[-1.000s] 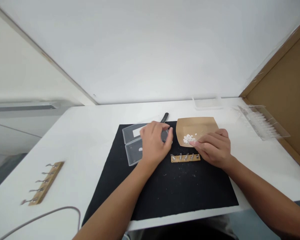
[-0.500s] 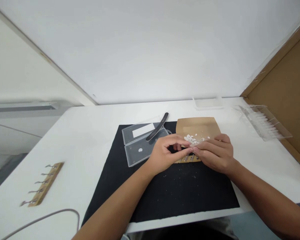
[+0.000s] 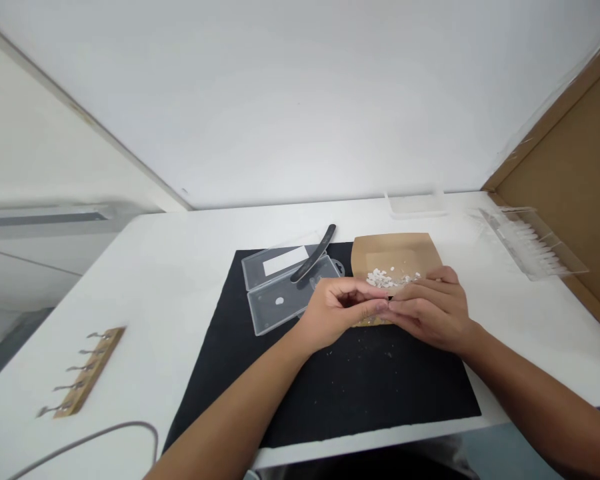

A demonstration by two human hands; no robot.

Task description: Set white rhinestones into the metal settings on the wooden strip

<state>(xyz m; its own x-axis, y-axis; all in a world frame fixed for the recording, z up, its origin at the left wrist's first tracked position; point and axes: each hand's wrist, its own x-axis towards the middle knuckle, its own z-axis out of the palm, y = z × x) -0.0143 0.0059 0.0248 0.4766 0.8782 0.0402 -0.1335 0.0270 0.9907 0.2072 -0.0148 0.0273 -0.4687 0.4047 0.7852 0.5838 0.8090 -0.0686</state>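
White chips (image 3: 377,277) lay in a loose pile on the near side of the brown tray (image 3: 403,245), just past the fingertips of both hands. From my end of the head view, I saw the left hand (image 3: 330,313) with its thumb and fingers drawn close, their tips meeting those of the right hand (image 3: 430,310). I had the right hand's fingers folded and bunched, the pinch narrow on both sides. I could not tell what, if anything, sat between the fingertips, because the fingers themselves covered it.

Right below them I made out a wooden strip (image 3: 367,323) with small shiny bits on top, mostly hidden by the hands. It lay on the black mat (image 3: 370,393), which was specked with pale crumbs on the near side.

Just left of the left hand, a clear case (image 3: 265,321) lay open with a white label (image 3: 285,261) in one half, a small white disc (image 3: 279,301) in the other and a dark curved file (image 3: 313,257) across it. Further out on the white table (image 3: 180,287), I had a second wooden strip with metal stems (image 3: 91,375) at left, near a cable (image 3: 115,425), and a clear box of pale tips (image 3: 533,247) at far right.
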